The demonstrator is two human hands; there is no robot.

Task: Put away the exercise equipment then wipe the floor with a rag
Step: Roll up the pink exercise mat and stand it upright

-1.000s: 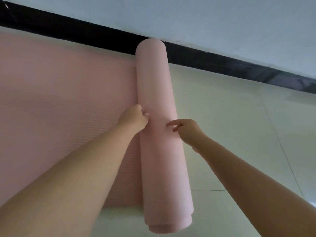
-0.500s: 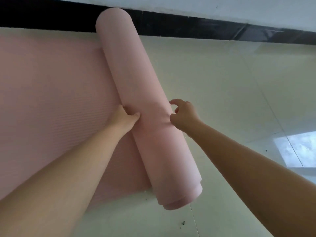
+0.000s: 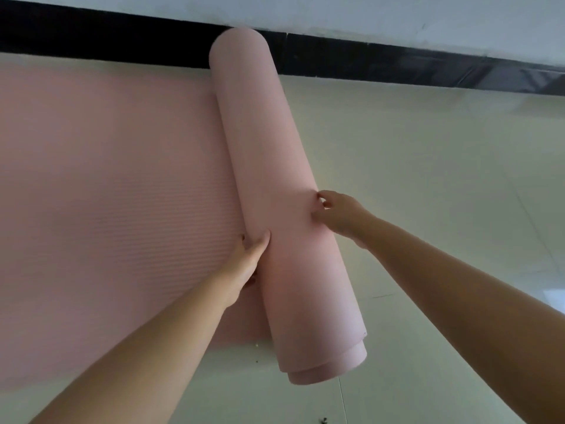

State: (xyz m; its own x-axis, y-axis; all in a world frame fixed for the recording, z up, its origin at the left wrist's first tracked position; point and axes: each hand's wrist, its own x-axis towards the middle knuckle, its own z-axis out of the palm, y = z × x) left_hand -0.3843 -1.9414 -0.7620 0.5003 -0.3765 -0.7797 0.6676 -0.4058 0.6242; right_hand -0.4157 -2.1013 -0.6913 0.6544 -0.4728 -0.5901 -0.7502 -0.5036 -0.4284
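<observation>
A pink exercise mat (image 3: pixel 107 185) lies partly unrolled on the pale tiled floor, its flat part spreading to the left. Its rolled part (image 3: pixel 275 166) runs from the black skirting down toward me, with the layered end at the bottom right. My left hand (image 3: pixel 249 258) presses flat against the roll's left side where it meets the flat mat. On the roll's right side, my right hand (image 3: pixel 337 211) rests with curled fingertips touching it. No rag is in view.
A black skirting board (image 3: pixel 397 65) runs along the white wall (image 3: pixel 367 16) at the top. Pale floor tiles (image 3: pixel 428 179) stretch to the right of the roll. Small dark crumbs (image 3: pixel 322 420) lie on the floor near the bottom.
The view shifted right, so the roll now sits nearer the middle. My left hand slid lower along the roll's left side and flattened; my right hand stays on the right side.
</observation>
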